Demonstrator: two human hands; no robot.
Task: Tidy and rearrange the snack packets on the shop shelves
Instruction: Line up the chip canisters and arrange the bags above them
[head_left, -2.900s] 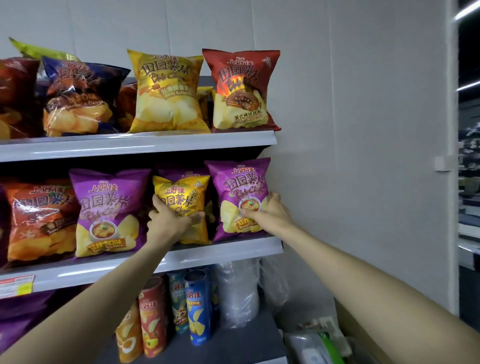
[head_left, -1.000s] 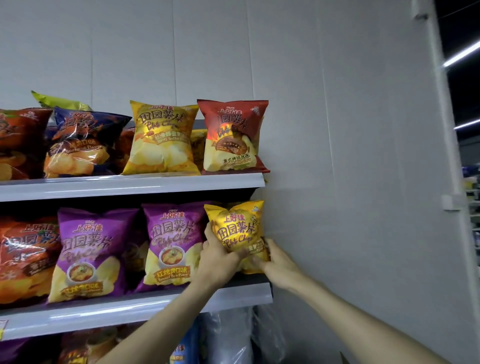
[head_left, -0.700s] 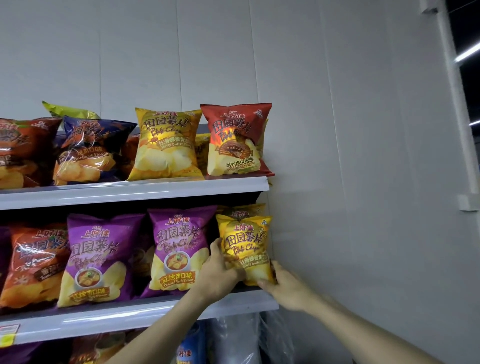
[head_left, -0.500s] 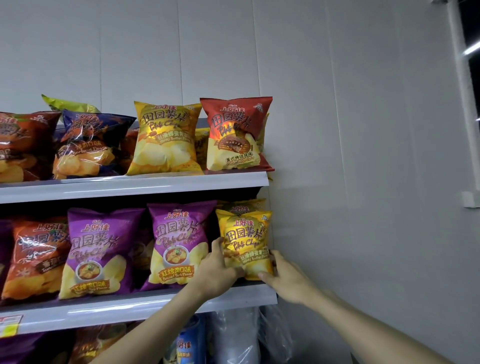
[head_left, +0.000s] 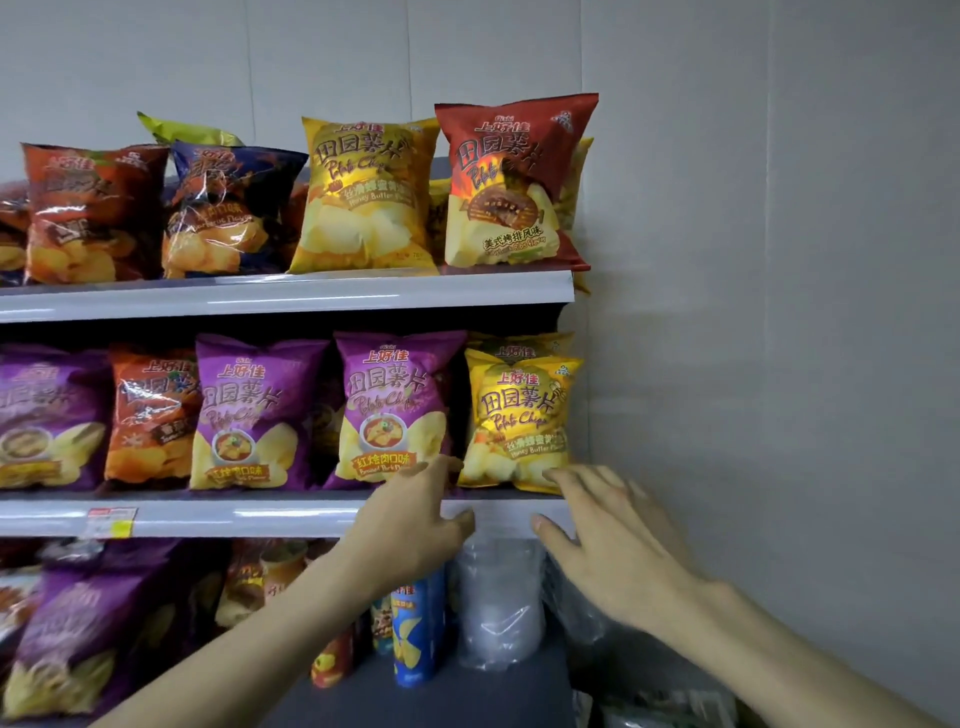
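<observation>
Five packets are counted along the front of the middle shelf (head_left: 234, 517), left to right: a first purple packet (head_left: 47, 415) cut by the frame edge, one orange packet (head_left: 150, 415), a second purple packet (head_left: 249, 415), a third purple packet (head_left: 395, 410), and one yellow packet (head_left: 519, 421) stood at the shelf's right end. A rear yellow packet (head_left: 519, 347) is seen just behind it, with only its top showing.

Above the middle shelf, four front packets are made out on the top shelf (head_left: 311, 296): a red-brown packet (head_left: 93, 213), a dark blue packet (head_left: 228, 208), a tall yellow packet (head_left: 363, 197) and a red packet (head_left: 511, 182). One green packet (head_left: 187, 130) is glimpsed behind the blue one.

Below the middle shelf, a large purple bag (head_left: 88, 623), a red tube (head_left: 332, 660), a blue tube (head_left: 415, 634) and a clear plastic bag (head_left: 498, 597) are seen. The bag's contents cannot be told.

The left hand (head_left: 410, 525) is raised before the middle shelf's front edge with its fingers loosely spread and nothing gripped. Its forefinger is placed at the gap between the third purple packet and the yellow packet. The right hand (head_left: 613, 530) is held at the shelf's right end, fingers splayed and blurred, with nothing gripped. Its fingertips are placed by the yellow packet's lower right corner, and contact cannot be told.
</observation>
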